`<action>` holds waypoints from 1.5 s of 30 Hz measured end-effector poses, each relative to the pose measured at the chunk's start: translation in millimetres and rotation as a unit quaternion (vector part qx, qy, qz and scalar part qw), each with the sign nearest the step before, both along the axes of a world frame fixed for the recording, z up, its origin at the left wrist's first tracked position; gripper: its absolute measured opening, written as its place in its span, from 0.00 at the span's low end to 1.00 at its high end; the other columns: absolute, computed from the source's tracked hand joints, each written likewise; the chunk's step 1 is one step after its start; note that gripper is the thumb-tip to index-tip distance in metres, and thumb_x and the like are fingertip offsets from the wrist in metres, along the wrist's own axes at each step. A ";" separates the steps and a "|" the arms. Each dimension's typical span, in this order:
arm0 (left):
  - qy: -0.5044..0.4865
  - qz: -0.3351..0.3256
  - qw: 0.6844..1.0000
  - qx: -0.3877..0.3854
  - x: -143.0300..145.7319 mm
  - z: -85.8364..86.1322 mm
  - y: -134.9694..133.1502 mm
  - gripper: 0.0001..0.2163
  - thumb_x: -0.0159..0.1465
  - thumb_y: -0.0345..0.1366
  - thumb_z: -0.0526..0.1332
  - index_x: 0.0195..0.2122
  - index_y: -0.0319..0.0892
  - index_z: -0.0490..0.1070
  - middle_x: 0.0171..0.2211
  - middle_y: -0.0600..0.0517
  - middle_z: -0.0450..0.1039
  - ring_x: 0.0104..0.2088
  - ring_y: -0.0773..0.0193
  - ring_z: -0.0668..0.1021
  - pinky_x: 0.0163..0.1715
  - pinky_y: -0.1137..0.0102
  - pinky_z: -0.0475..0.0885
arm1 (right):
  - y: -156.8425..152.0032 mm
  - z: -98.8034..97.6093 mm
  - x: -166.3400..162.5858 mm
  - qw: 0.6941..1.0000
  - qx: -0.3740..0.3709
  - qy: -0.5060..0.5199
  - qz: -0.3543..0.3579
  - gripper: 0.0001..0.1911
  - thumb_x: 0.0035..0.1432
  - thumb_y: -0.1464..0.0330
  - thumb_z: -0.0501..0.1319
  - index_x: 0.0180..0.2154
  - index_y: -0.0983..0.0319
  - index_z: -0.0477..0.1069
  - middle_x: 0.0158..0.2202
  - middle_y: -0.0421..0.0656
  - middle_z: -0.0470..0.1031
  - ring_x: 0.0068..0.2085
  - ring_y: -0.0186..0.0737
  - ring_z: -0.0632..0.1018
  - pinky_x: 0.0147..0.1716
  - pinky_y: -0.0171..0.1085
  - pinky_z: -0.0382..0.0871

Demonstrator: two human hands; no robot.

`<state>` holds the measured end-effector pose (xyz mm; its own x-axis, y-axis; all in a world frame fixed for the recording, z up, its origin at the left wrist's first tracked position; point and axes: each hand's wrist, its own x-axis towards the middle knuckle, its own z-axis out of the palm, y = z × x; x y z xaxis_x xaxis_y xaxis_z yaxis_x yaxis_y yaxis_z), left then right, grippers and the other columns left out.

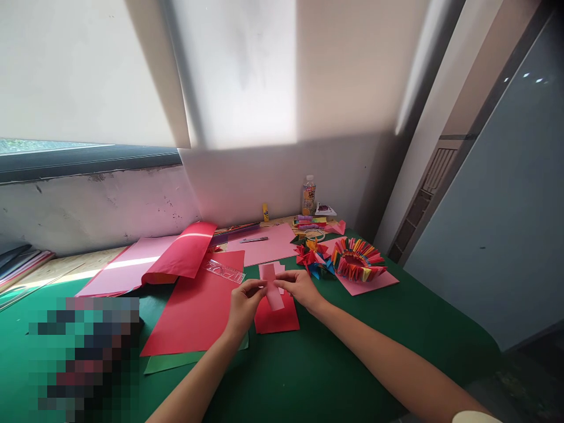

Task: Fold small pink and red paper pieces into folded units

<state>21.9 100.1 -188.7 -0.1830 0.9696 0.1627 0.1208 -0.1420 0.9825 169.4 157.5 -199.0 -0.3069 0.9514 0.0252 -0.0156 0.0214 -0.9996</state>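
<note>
Fingers (255,284) of left hand (242,302) and right hand (304,289) pinched pink strip (274,296) at opposite edges, lower centre of frame; long axis near-vertical, top leaning left, neither hand clearly nearer.

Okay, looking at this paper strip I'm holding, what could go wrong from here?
The pink strip, pinched by your left hand and right hand, might crease if pulled unevenly. The colorful paper ring sits near the right hand, so a careless sweep could knock it. The upright bottle might tip if bumped.
</note>
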 end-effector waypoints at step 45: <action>0.002 -0.131 0.991 -0.001 4.2 -3.4 -2.7 0.30 0.49 0.27 0.60 0.53 0.49 0.57 0.55 0.45 0.53 0.20 0.79 0.69 0.21 0.77 0.68 | -7.5 -6.6 -1.0 0.983 -0.094 0.056 0.146 0.17 0.36 0.64 0.68 0.29 0.68 0.71 0.25 0.41 0.71 0.24 0.33 0.71 0.26 0.31 0.63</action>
<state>26.1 97.4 -192.1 0.0767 0.9841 0.1600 0.0842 -0.1663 0.9825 168.4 150.0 -205.6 -0.5737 0.8137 -0.0930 -0.1039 -0.1849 -0.9772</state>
